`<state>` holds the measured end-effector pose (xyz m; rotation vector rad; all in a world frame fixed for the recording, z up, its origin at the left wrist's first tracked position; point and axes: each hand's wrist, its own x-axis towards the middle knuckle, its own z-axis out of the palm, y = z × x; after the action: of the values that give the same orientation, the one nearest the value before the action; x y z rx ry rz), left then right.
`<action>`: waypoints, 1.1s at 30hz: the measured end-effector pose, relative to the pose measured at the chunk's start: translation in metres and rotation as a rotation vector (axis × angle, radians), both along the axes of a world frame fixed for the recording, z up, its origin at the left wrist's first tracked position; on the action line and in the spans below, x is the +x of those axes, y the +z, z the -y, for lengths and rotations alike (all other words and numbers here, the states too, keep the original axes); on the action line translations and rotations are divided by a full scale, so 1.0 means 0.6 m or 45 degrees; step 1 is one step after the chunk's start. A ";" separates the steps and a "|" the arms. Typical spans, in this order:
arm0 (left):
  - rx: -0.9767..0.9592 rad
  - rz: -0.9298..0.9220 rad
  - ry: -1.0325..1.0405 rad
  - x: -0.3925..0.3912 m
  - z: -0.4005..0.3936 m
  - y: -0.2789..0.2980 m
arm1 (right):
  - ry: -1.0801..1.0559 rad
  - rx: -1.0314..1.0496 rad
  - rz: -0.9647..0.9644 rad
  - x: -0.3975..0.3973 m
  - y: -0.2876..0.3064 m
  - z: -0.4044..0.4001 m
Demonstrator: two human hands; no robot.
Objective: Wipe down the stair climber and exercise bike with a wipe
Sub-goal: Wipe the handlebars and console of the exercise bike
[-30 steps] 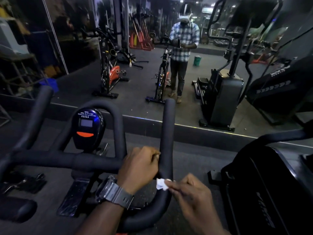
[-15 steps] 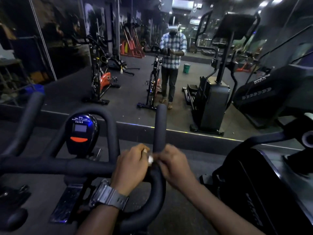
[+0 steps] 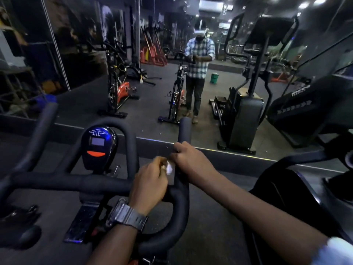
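A: My left hand (image 3: 149, 185) pinches the wipe (image 3: 169, 168), a soft, limp, light scrap; best held bunched.

B: Beyond it?

A: Just past, my right hand (image 3: 191, 162) wraps the stiff handlebar (image 3: 183, 134) of the exercise bike.

The gym is dim, lit by small white ceiling lights (image 3: 305, 4) glaring at the top right. The wide lens bends straight lines at the edges. Motion blur smears the small white wipe (image 3: 169, 169), and the pale sleeve cuff (image 3: 336, 251) is soft.
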<state>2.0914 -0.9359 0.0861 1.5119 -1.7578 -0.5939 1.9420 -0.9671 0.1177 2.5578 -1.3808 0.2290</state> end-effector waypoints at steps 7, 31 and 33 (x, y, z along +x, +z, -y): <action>-0.033 0.064 -0.015 -0.002 0.003 -0.009 | 0.158 0.100 -0.210 0.001 0.019 0.028; -0.007 -0.267 -0.052 0.013 0.004 -0.014 | 0.064 -0.030 0.978 -0.042 -0.127 -0.149; 0.016 -0.101 -0.193 0.020 -0.009 -0.019 | 0.108 0.129 0.980 -0.038 -0.132 -0.191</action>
<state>2.1035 -0.9307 0.0747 1.3529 -1.8211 -0.7322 1.9190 -0.8525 0.0387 2.7285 -1.5157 1.2951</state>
